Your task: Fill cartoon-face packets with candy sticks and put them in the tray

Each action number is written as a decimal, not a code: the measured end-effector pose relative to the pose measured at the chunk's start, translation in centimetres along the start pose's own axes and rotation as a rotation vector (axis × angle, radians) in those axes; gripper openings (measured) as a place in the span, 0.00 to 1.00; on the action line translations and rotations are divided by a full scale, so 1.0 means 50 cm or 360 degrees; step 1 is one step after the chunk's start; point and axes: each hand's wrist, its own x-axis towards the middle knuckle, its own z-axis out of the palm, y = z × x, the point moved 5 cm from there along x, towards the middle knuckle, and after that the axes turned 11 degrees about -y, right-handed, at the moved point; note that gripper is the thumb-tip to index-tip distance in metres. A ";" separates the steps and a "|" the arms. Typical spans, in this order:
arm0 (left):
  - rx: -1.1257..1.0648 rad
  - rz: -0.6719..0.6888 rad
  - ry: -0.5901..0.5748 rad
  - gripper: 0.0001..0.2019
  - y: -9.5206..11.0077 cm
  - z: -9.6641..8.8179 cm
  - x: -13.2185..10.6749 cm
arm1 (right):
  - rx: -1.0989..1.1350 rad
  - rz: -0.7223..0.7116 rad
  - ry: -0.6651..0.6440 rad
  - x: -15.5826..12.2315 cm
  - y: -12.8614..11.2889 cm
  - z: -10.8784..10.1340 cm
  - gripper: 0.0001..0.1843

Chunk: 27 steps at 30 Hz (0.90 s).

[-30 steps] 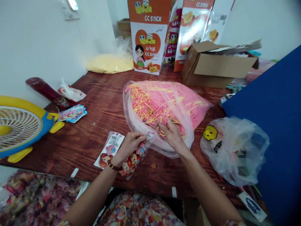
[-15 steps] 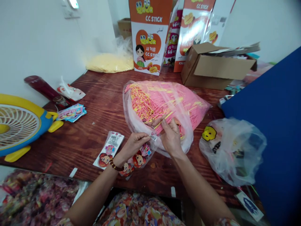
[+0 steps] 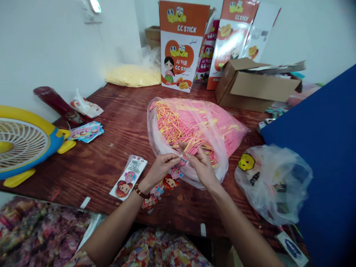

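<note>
My left hand point(image 3: 162, 168) pinches the edge of a small printed plastic packet point(image 3: 183, 159) that shows a barcode. My right hand point(image 3: 205, 170) is closed around a small bunch of pink and yellow sticks point(image 3: 192, 147), right at the packet's top edge. Whether the stick ends are inside the packet, I cannot tell. Just behind both hands lies a large clear bag point(image 3: 155, 142) full of loose pink and yellow thin sticks point(image 3: 169, 124). Below my left hand are printed packets point(image 3: 170, 182) with a cartoon girl. A neat stack of similar packets point(image 3: 129, 178) lies to their left.
At the left stand a yellow and blue fan point(image 3: 25, 137), blue packets point(image 3: 87, 131) and a dark red bottle point(image 3: 55, 102). Printed cartons point(image 3: 178, 48), an open cardboard box point(image 3: 250, 87) and a yellow-filled bag point(image 3: 133, 75) line the back. A white plastic bag point(image 3: 278, 181) sits right.
My right hand has brought the bunch of sticks closer to the packet in my left hand, and the two hands are nearer together. The view has shifted slightly.
</note>
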 end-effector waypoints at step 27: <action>0.0283 0.0398 0.0319 0.10 0.049 -0.026 0.010 | -0.0905 -0.0326 -0.0157 0.022 -0.080 -0.040 0.10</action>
